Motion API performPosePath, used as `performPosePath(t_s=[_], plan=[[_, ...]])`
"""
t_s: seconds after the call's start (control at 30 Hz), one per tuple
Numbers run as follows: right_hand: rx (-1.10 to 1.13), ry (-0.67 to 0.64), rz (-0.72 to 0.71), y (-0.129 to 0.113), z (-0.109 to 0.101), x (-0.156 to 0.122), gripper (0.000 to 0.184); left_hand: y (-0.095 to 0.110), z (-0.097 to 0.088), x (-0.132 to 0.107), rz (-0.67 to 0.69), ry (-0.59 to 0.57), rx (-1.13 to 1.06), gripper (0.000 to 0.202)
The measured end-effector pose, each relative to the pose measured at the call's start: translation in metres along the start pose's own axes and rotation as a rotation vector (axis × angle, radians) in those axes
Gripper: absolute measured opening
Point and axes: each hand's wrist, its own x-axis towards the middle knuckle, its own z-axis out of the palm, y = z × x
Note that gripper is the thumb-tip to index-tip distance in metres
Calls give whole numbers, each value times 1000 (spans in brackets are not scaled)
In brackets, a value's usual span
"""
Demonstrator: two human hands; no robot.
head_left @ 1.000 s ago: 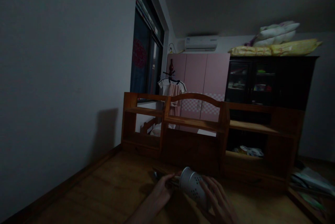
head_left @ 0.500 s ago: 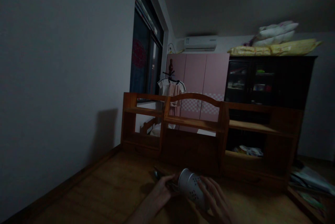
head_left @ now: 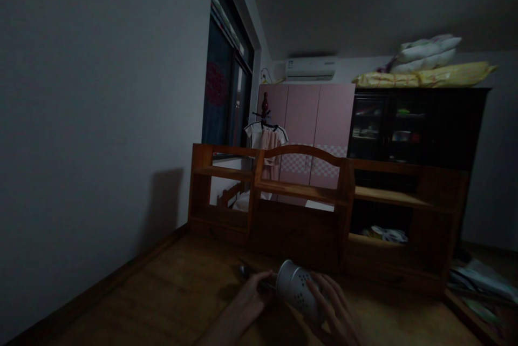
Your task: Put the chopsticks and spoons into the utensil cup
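A grey metal cylinder with round holes in its wall, like a utensil holder (head_left: 294,285), lies tilted over the table, its rimmed mouth facing up and left. My right hand (head_left: 334,303) is wrapped over its right side, fingers lying across the holes. Just left of the mouth is my left hand (head_left: 251,297), closed with thumb and fingers together. A spoon (head_left: 243,270) with a shiny bowl sticks out beyond these fingers to the upper left, beside a thin dark stick-like piece. Thin handles run from the hand toward the holder's mouth. Dim light hides how many pieces it grips.
The wooden tabletop (head_left: 170,286) lies beneath both hands. A wooden shelf unit (head_left: 299,190) stands along its far edge, with a plastic bag (head_left: 388,234) in the right compartment. A white wall (head_left: 101,119) borders the left side. Bags and papers (head_left: 481,286) lie at right.
My left hand has shifted very slightly, and the handles between it and the holder's mouth show a bit more clearly. The holder and right hand stay nearly still.
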Motion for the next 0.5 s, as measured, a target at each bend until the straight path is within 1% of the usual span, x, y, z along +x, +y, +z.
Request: performPosePath(t_s=[0.17,0.33,0.5], plan=[[7,0,18,-2,-1,2,60,-2,1,1,-32,-95,-44,16],[-27,-21,-1,-1,10,-5,63,-1,2,4,-61,-30,-76,19],[-38,-80,9,2,25,-16,67,1,0,5,-53,-52,-60,13]])
